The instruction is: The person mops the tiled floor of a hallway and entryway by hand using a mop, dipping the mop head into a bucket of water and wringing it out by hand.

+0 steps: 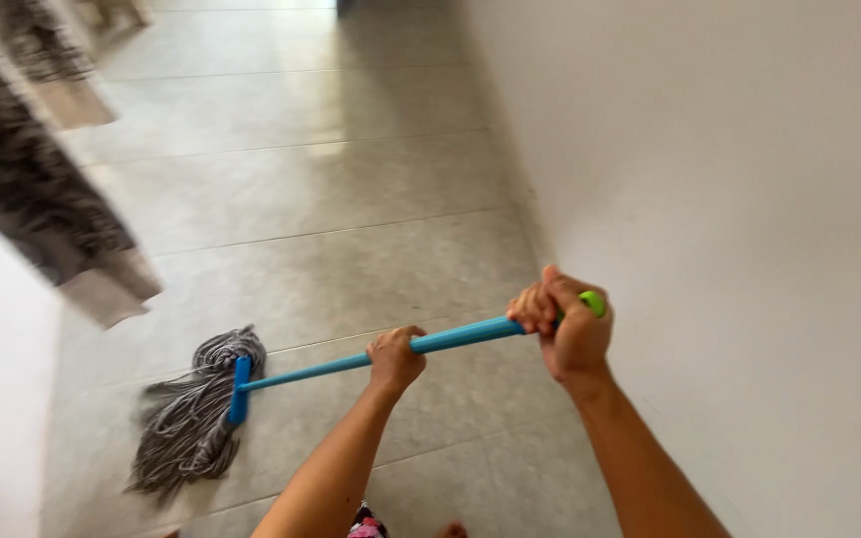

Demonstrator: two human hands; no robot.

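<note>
A blue mop handle (371, 361) is being gripped by the left hand (395, 359) mid-frame and the right hand (568, 324) near its green end, grey mop strands (191, 418) being dragged over the tiled floor (301, 199) at lower left.

mop handle (351, 361): smooth blue plastic | mop head (191, 418): grey stringy yarn | floor (331, 199): matt grey tile | wall (749, 199): smooth matt
</note>
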